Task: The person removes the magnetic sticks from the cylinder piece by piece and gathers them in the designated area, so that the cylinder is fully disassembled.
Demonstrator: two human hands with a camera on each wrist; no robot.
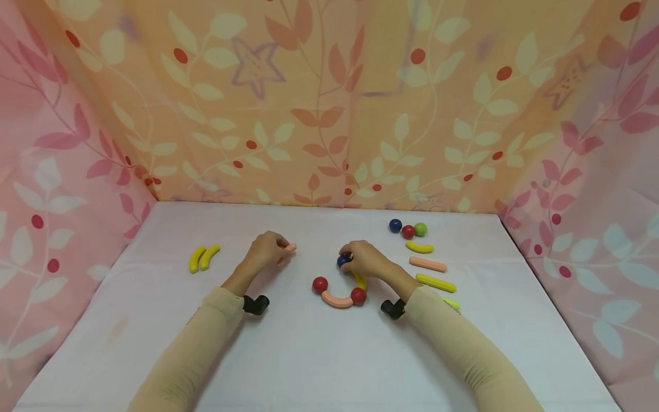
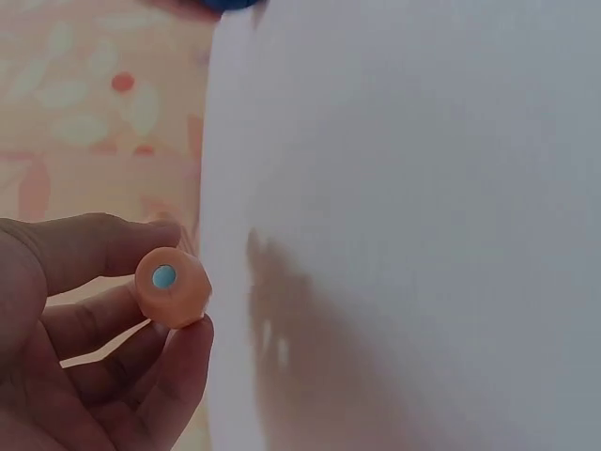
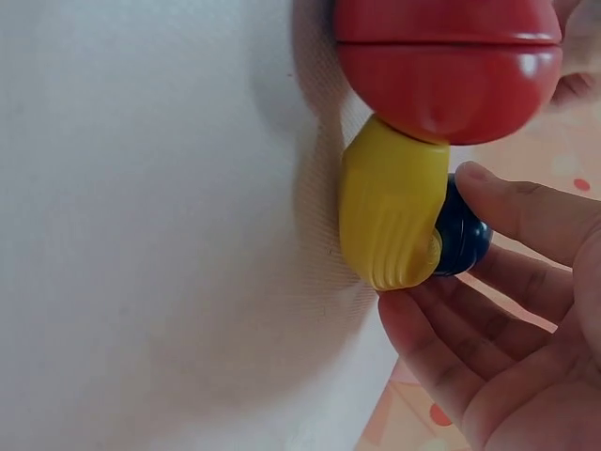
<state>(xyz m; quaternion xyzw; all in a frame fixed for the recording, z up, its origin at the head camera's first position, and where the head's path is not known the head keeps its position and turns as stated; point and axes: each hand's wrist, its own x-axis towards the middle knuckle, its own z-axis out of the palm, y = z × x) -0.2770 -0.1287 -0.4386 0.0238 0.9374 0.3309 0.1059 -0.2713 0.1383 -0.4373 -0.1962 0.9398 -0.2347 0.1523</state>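
My left hand (image 1: 266, 250) pinches a peach stick (image 1: 290, 248) between thumb and fingers, above the table left of centre. In the left wrist view that stick's end faces the camera, with a round silvery disc in it. Fingers of my right hand (image 1: 368, 258) hold a blue ball (image 1: 343, 261) at the far end of a curved yellow stick (image 3: 394, 207). The stick's near end meets a red ball (image 1: 358, 296). From there a curved peach stick (image 1: 337, 300) runs left to another red ball (image 1: 320, 284), forming an open arc. My right hand partly hides the yellow stick.
Two curved yellow sticks (image 1: 195, 259) lie at the left. At the back right sit a blue ball (image 1: 395, 225), a red ball (image 1: 408, 232) and a green ball (image 1: 420, 229). Several sticks (image 1: 428, 264) line up below them, one partly behind my right sleeve. Patterned cloth (image 1: 329, 114) surrounds the table.
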